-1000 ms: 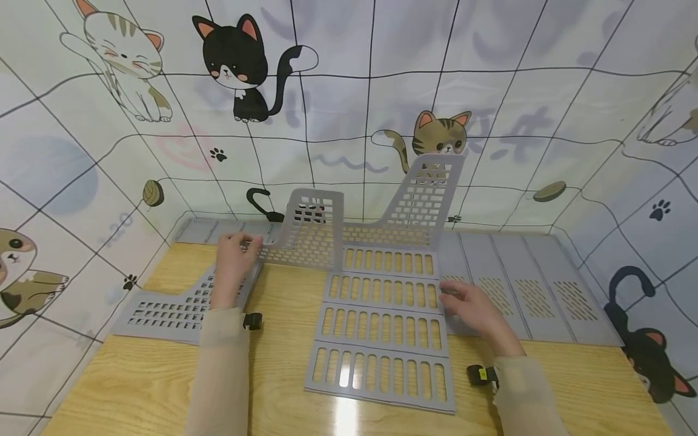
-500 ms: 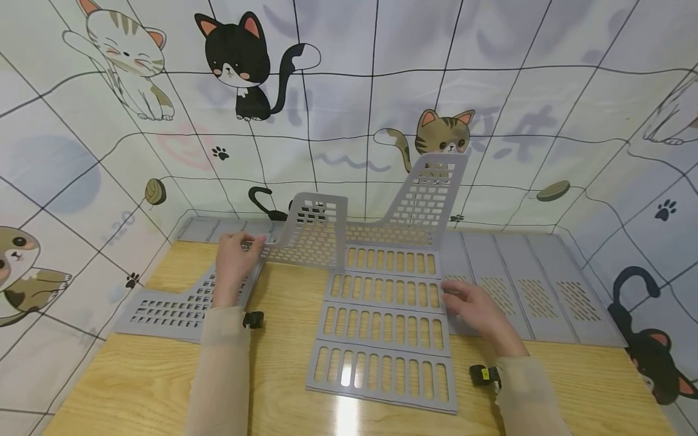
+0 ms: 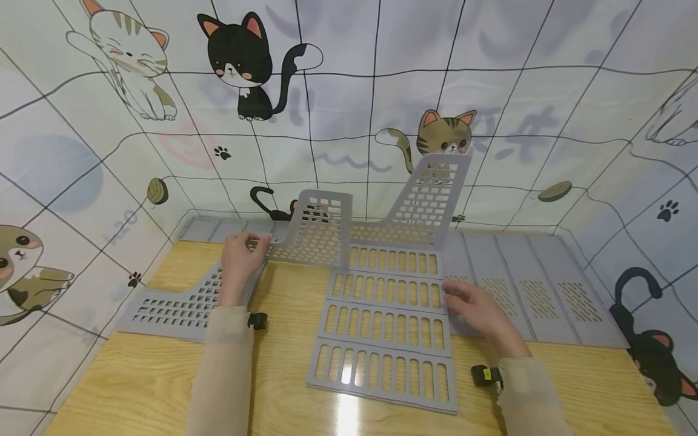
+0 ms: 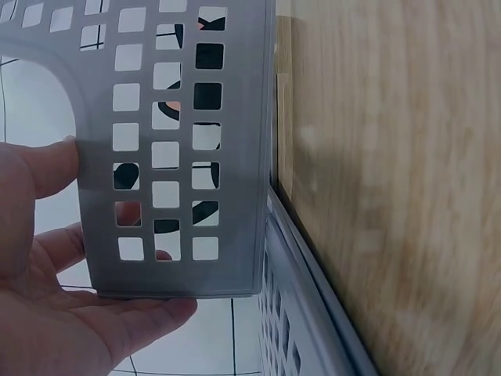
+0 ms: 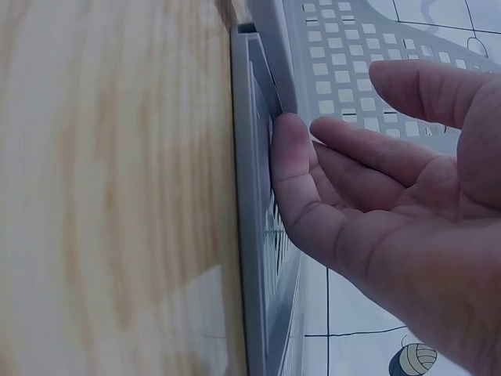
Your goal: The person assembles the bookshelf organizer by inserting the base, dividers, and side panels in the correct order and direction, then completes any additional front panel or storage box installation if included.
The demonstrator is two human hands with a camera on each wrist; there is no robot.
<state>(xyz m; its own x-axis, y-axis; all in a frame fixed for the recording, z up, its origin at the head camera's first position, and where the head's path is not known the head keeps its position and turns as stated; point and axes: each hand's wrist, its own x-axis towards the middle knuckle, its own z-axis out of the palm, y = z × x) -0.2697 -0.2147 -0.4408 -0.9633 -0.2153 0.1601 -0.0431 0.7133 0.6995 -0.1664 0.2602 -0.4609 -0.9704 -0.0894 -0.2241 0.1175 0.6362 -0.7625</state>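
Note:
My left hand (image 3: pixel 244 257) pinches the low end of a grey perforated side panel (image 3: pixel 316 233) standing upright; in the left wrist view the thumb (image 4: pixel 55 166) lies at its curved edge, with fingers behind and below the panel (image 4: pixel 164 266). Farther right stands a second, taller perforated panel (image 3: pixel 422 209), at the far end of a flat slotted panel (image 3: pixel 382 312) with several hinged sections. Beside that slotted panel's right edge is my right hand (image 3: pixel 477 306), fingers loosely bent. Its fingertips (image 5: pixel 290 145) touch a grey panel edge in the right wrist view.
Another perforated side panel (image 3: pixel 174 309) lies flat at the left, partly under my left forearm. A long ribbed grey panel (image 3: pixel 537 290) lies at the right, and a further grey panel (image 3: pixel 204 229) at the back left. A cat-print cloth (image 3: pixel 338 109) encloses the wooden table (image 3: pixel 278 375).
My left hand has shifted slightly to the right, and the upright side panel it holds has moved with it. The right hand stays at the slotted panel's edge.

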